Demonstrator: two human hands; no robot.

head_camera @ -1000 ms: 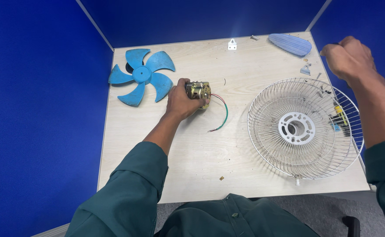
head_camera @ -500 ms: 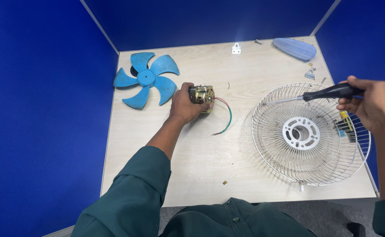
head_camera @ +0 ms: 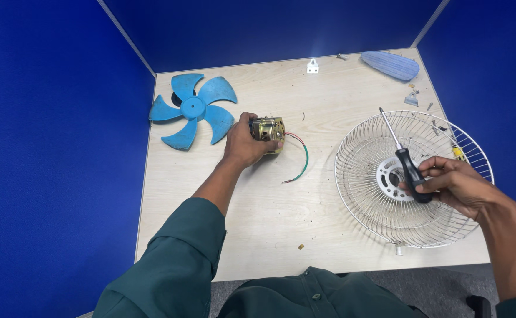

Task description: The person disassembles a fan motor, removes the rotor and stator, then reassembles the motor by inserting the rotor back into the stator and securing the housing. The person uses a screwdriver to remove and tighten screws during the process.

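Both hands (head_camera: pixel 243 144) mid-table, edges distant.

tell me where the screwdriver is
In the head view, the screwdriver is at right, held in the right hand over the wire guard.

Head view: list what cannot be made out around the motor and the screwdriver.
- Motor: its near side is hidden by the left hand.
- Screwdriver: handle end is covered by the right hand; tip type is too small.
- Small parts by the wire guard: too small to identify.
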